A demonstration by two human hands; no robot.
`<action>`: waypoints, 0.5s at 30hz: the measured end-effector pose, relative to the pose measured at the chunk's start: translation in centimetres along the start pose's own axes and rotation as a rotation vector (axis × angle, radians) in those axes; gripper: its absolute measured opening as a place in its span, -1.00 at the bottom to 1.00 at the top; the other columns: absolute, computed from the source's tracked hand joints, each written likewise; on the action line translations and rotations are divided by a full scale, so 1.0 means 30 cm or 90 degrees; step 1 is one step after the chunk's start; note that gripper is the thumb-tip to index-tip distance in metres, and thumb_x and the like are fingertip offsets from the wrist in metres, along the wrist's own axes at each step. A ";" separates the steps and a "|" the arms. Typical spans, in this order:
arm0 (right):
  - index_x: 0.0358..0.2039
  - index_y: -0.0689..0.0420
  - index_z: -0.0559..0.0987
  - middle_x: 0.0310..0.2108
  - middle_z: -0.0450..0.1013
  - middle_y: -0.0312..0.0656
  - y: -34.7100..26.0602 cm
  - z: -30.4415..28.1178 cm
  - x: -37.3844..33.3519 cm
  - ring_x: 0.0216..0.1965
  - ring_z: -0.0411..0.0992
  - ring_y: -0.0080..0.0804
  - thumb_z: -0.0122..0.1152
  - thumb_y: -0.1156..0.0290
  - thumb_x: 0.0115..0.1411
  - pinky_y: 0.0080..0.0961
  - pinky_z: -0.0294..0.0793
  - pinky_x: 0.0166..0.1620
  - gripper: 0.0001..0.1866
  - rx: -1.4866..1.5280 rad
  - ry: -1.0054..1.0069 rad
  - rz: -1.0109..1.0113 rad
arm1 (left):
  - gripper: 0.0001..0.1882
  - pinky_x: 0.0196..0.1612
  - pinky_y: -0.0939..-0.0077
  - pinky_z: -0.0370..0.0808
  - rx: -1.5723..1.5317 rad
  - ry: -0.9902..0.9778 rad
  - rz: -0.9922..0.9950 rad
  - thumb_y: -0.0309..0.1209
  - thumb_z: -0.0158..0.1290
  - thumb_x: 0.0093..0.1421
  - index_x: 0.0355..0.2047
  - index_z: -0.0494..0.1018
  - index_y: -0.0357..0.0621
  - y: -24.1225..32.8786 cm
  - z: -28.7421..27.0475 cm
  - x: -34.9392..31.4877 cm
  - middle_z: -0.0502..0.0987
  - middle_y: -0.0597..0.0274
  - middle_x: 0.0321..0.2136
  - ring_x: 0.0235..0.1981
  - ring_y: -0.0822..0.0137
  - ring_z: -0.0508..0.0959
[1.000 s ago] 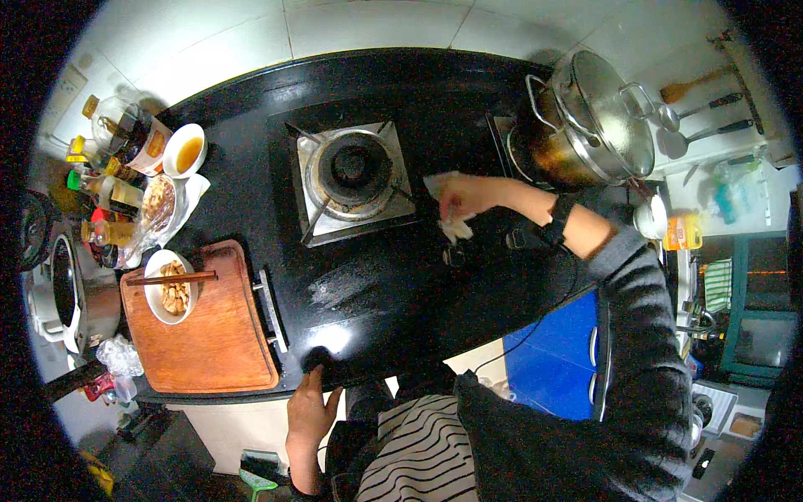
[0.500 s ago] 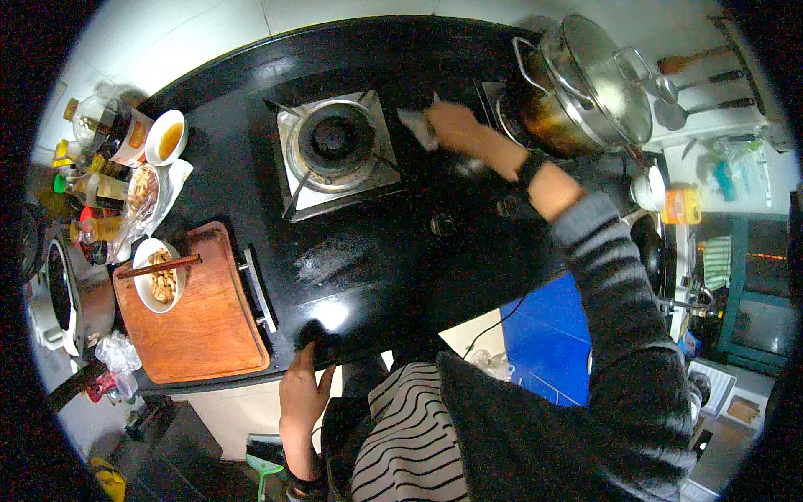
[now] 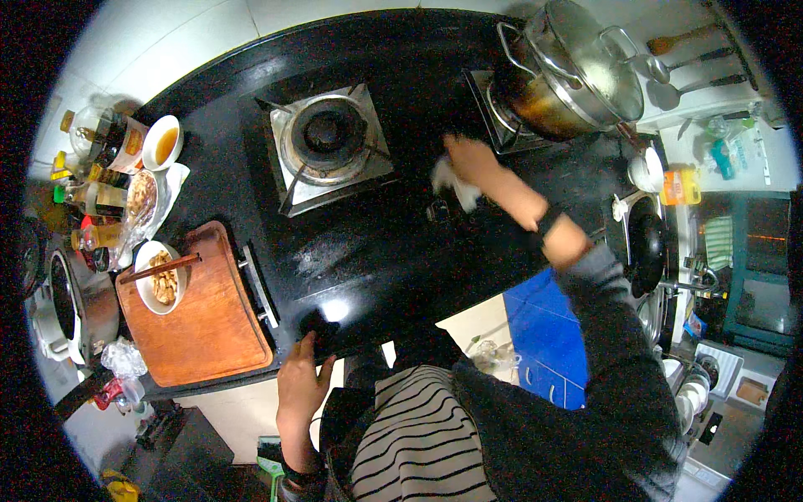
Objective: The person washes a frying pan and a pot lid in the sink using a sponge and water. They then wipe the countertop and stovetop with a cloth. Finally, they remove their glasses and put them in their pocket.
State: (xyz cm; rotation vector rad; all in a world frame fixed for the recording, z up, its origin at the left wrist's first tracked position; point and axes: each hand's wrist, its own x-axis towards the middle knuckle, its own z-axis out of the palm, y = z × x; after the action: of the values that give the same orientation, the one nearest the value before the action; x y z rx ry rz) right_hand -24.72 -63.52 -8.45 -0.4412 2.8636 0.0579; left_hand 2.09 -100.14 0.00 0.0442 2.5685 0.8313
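Surface (image 3: 381, 268): black, glossy, carries the lot. Dull grey streaks (image 3: 330, 255) sit toward the front, apart from the cloth. Looks like wiping in hand; I'd cover those with overlapping passes too.

Pot (image 3: 523, 88): lidded, on the right-hand burner, near the right forearm. Can't tell if hot, so treat it as hot: wrist and sleeve well clear.

Cutting board (image 3: 209, 343): left end of the surface, bowl of food (image 3: 164, 283) and chopsticks (image 3: 163, 268) on it. Far from the cloth. Keep strokes aimed away from it.

Left burner (image 3: 324, 138): nothing on it. Run along its metal plate, don't snag on the prongs.

White cloth (image 3: 443, 176): on the surface, between the two burners, just beside a knob (image 3: 437, 209). Best folded flat, even pressure, short strokes. Go around the knob without turning it.

Right hand (image 3: 473, 161): fingers bent down and closed on the cloth, pressing it to the surface as far as I can judge. Motion blur, can't resolve each fingertip.

Left hand (image 3: 303, 381): loosely open, thumb spread off the fingers, nothing seen in it. Fingertips at the front edge of the surface; can't tell if they bear weight.
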 end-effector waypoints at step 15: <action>-0.38 0.35 0.49 -0.31 0.35 0.07 -0.496 -0.015 -0.250 -0.34 0.43 -0.10 0.03 0.46 -0.02 -0.24 0.47 -0.35 -0.77 0.066 -0.139 -0.227 | -0.51 -0.22 0.22 0.45 0.012 0.026 -0.043 -0.32 0.07 0.05 -0.05 0.28 -0.36 0.021 0.024 -0.038 0.45 -0.15 -0.28 -0.27 -0.05 0.49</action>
State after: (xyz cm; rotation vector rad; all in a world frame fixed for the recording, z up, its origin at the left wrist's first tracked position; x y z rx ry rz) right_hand -13.40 -75.56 -6.22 -0.8582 2.5207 -0.0989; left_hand 3.34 -99.41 0.29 -0.0540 2.6001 0.7911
